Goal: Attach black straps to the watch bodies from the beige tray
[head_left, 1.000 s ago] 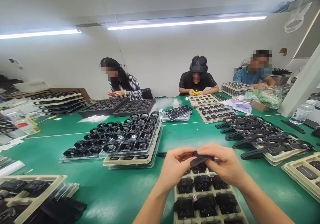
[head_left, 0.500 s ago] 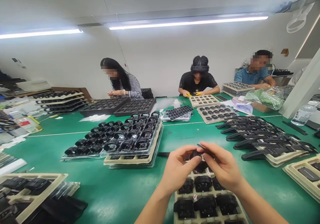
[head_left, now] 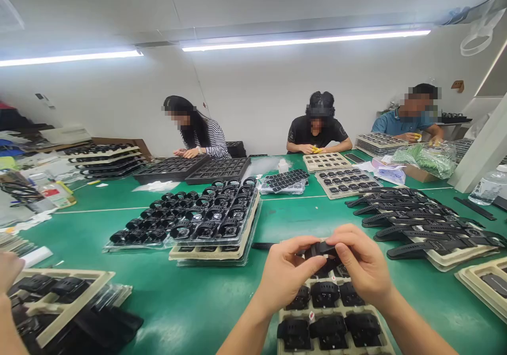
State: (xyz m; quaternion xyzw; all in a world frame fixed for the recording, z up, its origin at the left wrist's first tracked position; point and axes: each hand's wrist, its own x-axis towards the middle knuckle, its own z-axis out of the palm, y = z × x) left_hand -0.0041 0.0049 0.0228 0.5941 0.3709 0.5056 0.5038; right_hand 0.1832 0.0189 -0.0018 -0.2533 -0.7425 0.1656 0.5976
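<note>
We are at a long green table [head_left: 277,223] in a white-walled room under strip lights, with three other people seated along its far side, each busy with their own hands over trays. Compared with a second ago the view has tilted slightly, so the far workers sit a little lower in the picture, and another person's hand [head_left: 8,270] has come into the lower left corner beside the beige tray [head_left: 59,313] there. Our two hands have stayed together over the near tray [head_left: 336,313] of black watch bodies, shifting only slightly to the right. The left hand [head_left: 287,278] and the right hand [head_left: 362,262] meet at a small black watch part [head_left: 322,249], pinched between the thumbs and fingertips of both, held just above the tray's far row and apart from the pieces seated in it. Both hands are closed around it, so only its top edge shows between the fingertips [head_left: 317,262]; we cannot tell its full shape or whether a strap is attached. The tray's near edge is cut off by the bottom of the picture. To the left stands a stack of clear trays [head_left: 209,223] filled with watch bodies, and to the right a fan of black straps [head_left: 420,223] lies over another beige tray.
</note>
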